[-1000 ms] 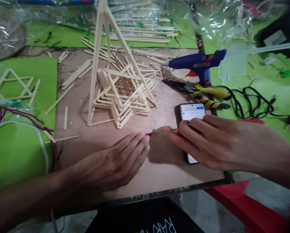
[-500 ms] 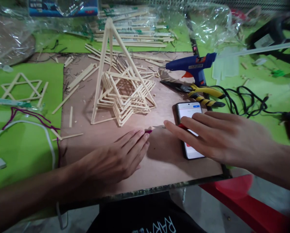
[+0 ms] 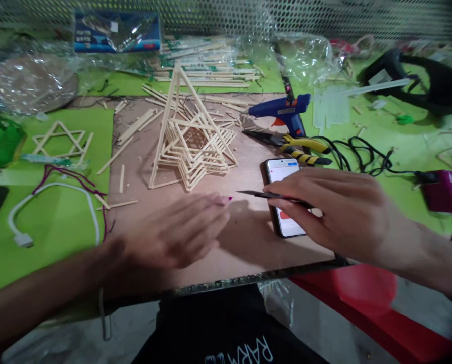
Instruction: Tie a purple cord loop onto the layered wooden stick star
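Note:
My left hand lies flat on the wooden board, fingers stretched out and smeared by motion. A small purple tip shows at its fingertips. My right hand is closed on a thin dark blade that points left toward the purple tip. This hand hovers over a phone with a lit screen. Behind both hands stands a stick model, a pyramid frame over stacked star shapes.
A blue glue gun, yellow-handled pliers and a black cable lie to the right of the model. On the left are a flat stick star, a white cable and a purple cord. Loose sticks lie at the back.
The view has tilted up and drawn back. My right hand went from lying over a red-handled tool and the phone to holding the blade up, pointing left. My left hand shifted slightly.

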The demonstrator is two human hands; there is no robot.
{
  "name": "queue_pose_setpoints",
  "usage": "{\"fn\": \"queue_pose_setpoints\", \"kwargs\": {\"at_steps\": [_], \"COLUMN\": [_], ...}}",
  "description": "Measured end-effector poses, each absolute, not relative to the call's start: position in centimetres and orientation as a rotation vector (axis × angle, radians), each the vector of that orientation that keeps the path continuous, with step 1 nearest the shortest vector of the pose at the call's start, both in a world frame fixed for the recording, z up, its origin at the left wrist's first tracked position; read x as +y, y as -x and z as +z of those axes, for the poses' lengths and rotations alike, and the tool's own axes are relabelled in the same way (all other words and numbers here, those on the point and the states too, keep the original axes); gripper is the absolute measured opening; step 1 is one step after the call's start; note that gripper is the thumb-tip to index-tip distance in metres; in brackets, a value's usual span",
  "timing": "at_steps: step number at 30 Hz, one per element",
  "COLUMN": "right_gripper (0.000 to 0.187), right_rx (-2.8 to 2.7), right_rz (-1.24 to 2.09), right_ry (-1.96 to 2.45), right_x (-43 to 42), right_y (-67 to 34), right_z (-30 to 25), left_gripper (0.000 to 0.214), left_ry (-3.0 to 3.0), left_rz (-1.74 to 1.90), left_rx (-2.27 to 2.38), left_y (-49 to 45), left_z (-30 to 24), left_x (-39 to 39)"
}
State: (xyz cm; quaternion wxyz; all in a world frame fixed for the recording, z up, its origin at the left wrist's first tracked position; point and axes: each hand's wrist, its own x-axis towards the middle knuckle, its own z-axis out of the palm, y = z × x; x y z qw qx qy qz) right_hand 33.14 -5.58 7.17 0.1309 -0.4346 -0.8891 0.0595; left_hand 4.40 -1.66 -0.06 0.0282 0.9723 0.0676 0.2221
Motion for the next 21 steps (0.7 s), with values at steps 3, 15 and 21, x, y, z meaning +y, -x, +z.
{"fn": "queue_pose_setpoints", "kwargs": {"at_steps": [3,15,21], "right_gripper": [0.011,0.026,0.018], "right_rx": [-2.344,-2.096,-2.031], "right_rz": [0.416,1.041,0.856], "right_ry": [1.318,0.589,0.934], "right_x": [-5.7,-2.8,-1.8], "right_y": [-31.6,-27.7,-27.5], "right_z": [8.0,7.1,5.1], "left_gripper": [0.039,0.032,0.028], "left_ry": [-2.549,-1.68,-1.582], "left_rz": [0.749,0.593,0.592], "left_rx": [0.63,0.574,0.74], "left_y": [-4.4,-3.2,-0.5], "left_z": [1.0,3.5,4.2], "left_x": [-0.7,-0.2,-1.0]}}
